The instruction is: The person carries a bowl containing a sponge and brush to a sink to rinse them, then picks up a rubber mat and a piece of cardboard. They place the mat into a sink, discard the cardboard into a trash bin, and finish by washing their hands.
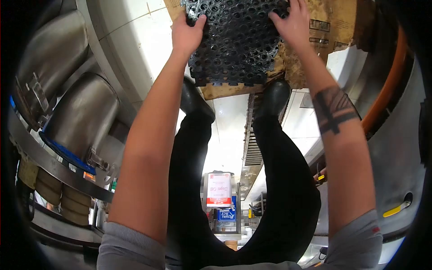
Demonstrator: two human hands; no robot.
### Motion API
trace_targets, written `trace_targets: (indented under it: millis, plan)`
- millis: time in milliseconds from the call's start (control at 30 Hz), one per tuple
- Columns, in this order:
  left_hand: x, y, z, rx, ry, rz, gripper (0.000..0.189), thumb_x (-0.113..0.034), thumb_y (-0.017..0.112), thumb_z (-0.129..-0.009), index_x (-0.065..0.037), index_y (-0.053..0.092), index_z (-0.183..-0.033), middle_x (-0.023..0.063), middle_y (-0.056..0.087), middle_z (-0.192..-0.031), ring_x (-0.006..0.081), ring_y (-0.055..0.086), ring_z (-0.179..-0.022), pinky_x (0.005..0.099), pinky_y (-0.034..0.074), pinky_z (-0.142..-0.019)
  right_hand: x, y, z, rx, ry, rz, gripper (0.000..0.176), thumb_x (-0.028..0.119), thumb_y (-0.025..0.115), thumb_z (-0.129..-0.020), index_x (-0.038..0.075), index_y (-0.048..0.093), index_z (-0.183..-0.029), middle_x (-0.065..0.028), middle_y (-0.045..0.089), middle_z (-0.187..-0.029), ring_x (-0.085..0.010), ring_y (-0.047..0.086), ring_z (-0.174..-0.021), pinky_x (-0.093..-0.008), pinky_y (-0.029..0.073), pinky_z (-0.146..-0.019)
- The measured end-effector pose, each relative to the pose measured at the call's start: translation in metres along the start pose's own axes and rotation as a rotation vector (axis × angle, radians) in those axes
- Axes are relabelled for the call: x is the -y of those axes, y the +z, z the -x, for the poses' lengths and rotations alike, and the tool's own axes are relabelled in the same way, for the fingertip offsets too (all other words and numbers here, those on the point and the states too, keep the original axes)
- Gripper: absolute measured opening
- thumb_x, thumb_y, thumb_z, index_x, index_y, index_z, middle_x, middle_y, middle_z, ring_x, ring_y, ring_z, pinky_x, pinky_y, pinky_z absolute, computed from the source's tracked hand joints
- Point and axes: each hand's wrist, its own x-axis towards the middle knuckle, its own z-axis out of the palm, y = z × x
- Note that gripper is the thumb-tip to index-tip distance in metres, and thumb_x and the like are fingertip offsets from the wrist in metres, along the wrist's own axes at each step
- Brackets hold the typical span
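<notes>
A black rubber mat (238, 45) full of round holes lies over wet brown cardboard (333, 27) at the top of the view, its surface shiny. My left hand (189, 33) grips the mat's left edge, thumb on top and the other fingers hidden. On the right edge, my right hand (293, 22) holds the mat in the same way, thumb over the surface. The mat's near edge, with its interlocking tabs, reaches down between my two black shoes (275, 98).
Metal containers (81, 112) stand on a steel frame at the left. A floor drain grate (253, 148) runs between my legs over white tiles. Behind me are a white and red box (219, 189) and a blue box (226, 212). An orange hose (389, 85) curves at the right.
</notes>
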Motion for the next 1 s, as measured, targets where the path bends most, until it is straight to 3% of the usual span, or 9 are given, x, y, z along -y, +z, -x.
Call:
trace_targets:
  millis: [100,167,400,567,633,700,767,833,1000]
  plan:
    - [0.020,0.017,-0.005,-0.100,0.008,-0.030,0.069,-0.045,0.068,-0.090,0.003,0.054,-0.137,0.0276,0.062,-0.127,0.0398,0.059,-0.120,0.0414,0.045,-0.103,0.056,-0.023,-0.053,-0.045,-0.094,0.191,0.070,0.027,0.076,-0.081,0.004,0.048,-0.141,-0.0196,0.063,-0.127,-0.0387,0.063,-0.113,-0.0470,0.051,-0.099]
    - [0.028,0.022,0.004,-0.129,0.020,-0.026,0.066,-0.040,0.068,-0.091,0.002,0.052,-0.140,0.0266,0.062,-0.126,0.0388,0.060,-0.119,0.0413,0.046,-0.102,0.065,-0.024,-0.086,0.766,0.110,0.069,0.077,0.035,0.077,-0.077,0.006,0.047,-0.142,-0.0218,0.061,-0.130,-0.0417,0.055,-0.124,-0.0480,0.043,-0.107]
    - [0.048,0.025,0.062,-0.120,-0.063,-0.058,0.060,-0.016,0.070,-0.089,0.004,0.045,-0.140,0.0280,0.062,-0.125,0.0416,0.062,-0.117,0.0439,0.048,-0.100,0.072,0.015,-0.059,0.617,-0.258,0.159,0.074,0.033,0.078,-0.078,0.010,0.049,-0.142,-0.0221,0.059,-0.134,-0.0370,0.053,-0.129,-0.0465,0.040,-0.110]
    - [0.068,0.028,0.097,-0.017,-0.178,0.052,0.059,-0.016,0.071,-0.088,0.010,0.046,-0.135,0.0296,0.058,-0.129,0.0426,0.054,-0.125,0.0451,0.043,-0.106,0.094,-0.017,-0.055,0.944,-0.280,0.037,0.078,0.031,0.078,-0.077,0.008,0.046,-0.144,-0.0197,0.053,-0.141,-0.0371,0.050,-0.130,-0.0496,0.036,-0.113]
    - [0.063,0.037,0.125,-0.385,-0.180,-0.183,0.067,-0.022,0.076,-0.085,0.012,0.046,-0.134,0.0284,0.061,-0.122,0.0408,0.055,-0.120,0.0454,0.045,-0.102,0.087,-0.008,-0.043,0.855,-0.345,0.082,0.077,0.031,0.078,-0.078,0.010,0.045,-0.145,-0.0198,0.053,-0.142,-0.0372,0.050,-0.131,-0.0479,0.038,-0.111]
    - [0.068,0.056,0.147,-0.409,-0.736,0.034,0.073,-0.034,0.082,-0.082,0.008,0.050,-0.133,0.0228,0.060,-0.117,0.0358,0.061,-0.104,0.0407,0.050,-0.091,0.084,-0.004,-0.038,0.765,-0.411,0.118,0.077,0.030,0.078,-0.079,0.011,0.045,-0.146,-0.0199,0.052,-0.142,-0.0373,0.049,-0.131,-0.0463,0.040,-0.110]
    - [0.081,0.098,0.181,-0.372,-1.168,1.194,0.075,-0.042,0.083,-0.081,0.003,0.051,-0.132,0.0184,0.061,-0.121,0.0340,0.058,-0.107,0.0410,0.045,-0.096,0.087,-0.009,-0.036,0.832,-0.301,0.075,0.080,0.031,0.079,-0.076,0.011,0.045,-0.146,-0.0209,0.057,-0.137,-0.0388,0.053,-0.127,-0.0447,0.046,-0.105]
    - [0.062,0.106,0.191,-0.134,-1.490,1.349,0.072,-0.051,0.078,-0.084,-0.007,0.053,-0.135,0.0166,0.060,-0.130,0.0283,0.058,-0.114,0.0385,0.044,-0.098,0.084,0.006,-0.045,0.917,-0.267,0.114,0.085,0.032,0.080,-0.073,0.011,0.044,-0.147,-0.0208,0.059,-0.135,-0.0395,0.055,-0.125,-0.0448,0.047,-0.103]
    - [0.047,0.117,0.181,-0.067,-1.126,1.783,0.036,-0.033,0.072,-0.090,-0.009,0.065,-0.116,0.0085,0.070,-0.114,0.0266,0.062,-0.110,0.0468,0.044,-0.104,0.095,-0.003,-0.049,1.181,-0.095,0.198,0.094,0.034,0.083,-0.067,0.009,0.042,-0.148,-0.0227,0.064,-0.126,-0.0415,0.060,-0.118,-0.0454,0.049,-0.100]
